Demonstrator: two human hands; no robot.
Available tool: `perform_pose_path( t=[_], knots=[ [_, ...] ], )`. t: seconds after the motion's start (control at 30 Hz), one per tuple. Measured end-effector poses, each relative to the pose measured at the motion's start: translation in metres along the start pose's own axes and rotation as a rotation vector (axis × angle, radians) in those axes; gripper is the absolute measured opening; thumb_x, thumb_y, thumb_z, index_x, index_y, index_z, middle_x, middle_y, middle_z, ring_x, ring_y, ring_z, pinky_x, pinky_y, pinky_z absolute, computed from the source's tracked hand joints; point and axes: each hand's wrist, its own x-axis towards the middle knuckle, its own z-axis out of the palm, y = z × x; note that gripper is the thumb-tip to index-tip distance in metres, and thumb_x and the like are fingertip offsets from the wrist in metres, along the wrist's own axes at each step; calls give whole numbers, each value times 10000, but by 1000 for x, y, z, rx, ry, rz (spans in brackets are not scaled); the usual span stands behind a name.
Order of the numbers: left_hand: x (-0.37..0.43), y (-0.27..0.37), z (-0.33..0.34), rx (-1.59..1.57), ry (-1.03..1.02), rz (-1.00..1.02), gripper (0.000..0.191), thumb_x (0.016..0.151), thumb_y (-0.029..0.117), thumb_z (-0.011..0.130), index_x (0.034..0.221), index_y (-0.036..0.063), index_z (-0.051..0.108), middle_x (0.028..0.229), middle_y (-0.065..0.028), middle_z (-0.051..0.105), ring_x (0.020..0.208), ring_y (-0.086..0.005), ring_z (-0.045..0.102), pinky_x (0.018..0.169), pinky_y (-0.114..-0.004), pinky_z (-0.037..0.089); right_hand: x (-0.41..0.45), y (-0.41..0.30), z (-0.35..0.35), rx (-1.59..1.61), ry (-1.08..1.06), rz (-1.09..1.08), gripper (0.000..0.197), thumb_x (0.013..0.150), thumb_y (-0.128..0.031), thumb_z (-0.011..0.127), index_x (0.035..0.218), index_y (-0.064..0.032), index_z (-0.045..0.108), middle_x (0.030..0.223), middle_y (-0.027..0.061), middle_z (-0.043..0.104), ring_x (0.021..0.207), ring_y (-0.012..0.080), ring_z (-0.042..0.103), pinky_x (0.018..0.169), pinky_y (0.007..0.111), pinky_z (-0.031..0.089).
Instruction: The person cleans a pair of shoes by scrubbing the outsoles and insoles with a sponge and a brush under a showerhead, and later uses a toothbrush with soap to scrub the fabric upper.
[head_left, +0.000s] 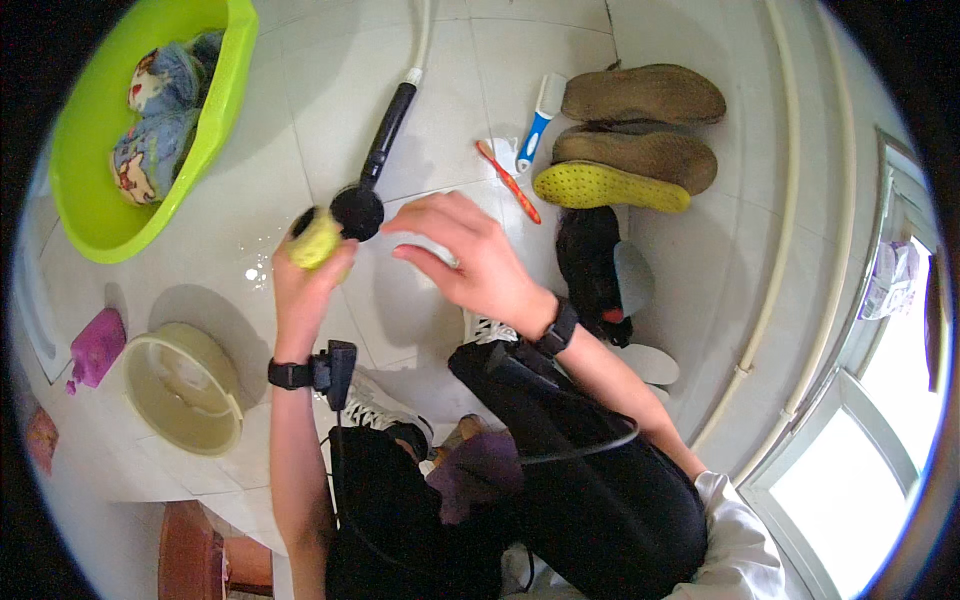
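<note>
My left hand (304, 289) grips a bent yellow and black insole (318, 241), which is blurred. To its right hovers my right hand (469, 262), thumb and fingers apart, holding nothing. Just beyond the two hands, a black shower head (358, 212) lies on the wet tile floor, joined to a white hose (421, 34). Farther right are a red toothbrush (510, 184) and a scrub brush (535, 139) with a blue and white handle. A perforated yellow insole (611, 187) leans on a pair of brown shoes (641, 94) by the wall.
A lime-green basin (232, 97) at upper left holds patterned blue items (154, 154). At left stand a beige bucket (225, 367) and a purple bottle (99, 341). Dark footwear (589, 262) lies right of my knees. Pipes (776, 247) run along the right wall. A cable (585, 452) crosses my leg.
</note>
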Motion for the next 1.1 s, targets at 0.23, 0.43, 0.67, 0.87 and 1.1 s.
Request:
perform_pose_path(
  t=[0.23,0.43,0.67,0.87,1.1],
  knots=[
    [1,35,28,466,-44,417,526,694,14,712,1169,53,490,1069,-188,586,980,-368,599,845,-390,484,11,3,-6,-104,-31,-41,325,772,-153,718,1086,-106,650,1058,61,621,885,275,550,797,352,468],
    [-1,32,26,381,-32,474,667,702,54,738,1294,47,429,1142,-189,510,1042,-358,554,907,-400,455,13,20,-23,-98,-58,-93,238,774,-165,732,996,-99,677,1005,53,641,849,270,558,771,354,480],
    [-7,19,-6,262,71,298,681,746,38,726,1364,84,445,1271,-120,477,1137,-225,521,974,-342,426,-3,172,-82,-502,248,565,292,843,-246,667,1061,-52,654,947,180,677,868,345,648,781,417,511],
    [-12,10,-11,11,146,183,590,781,40,727,1299,79,447,1167,-86,556,1038,-168,575,888,-297,474,-7,208,-49,-632,210,648,331,819,-200,662,1124,-70,651,1035,244,621,932,405,618,821,461,504],
    [-3,16,-8,147,90,229,244,742,69,761,945,37,629,1208,-160,538,1050,-269,578,893,-352,453,-23,170,2,-643,45,336,341,792,-86,646,1133,-89,657,1178,251,584,960,412,568,861,445,482]
  ],
)
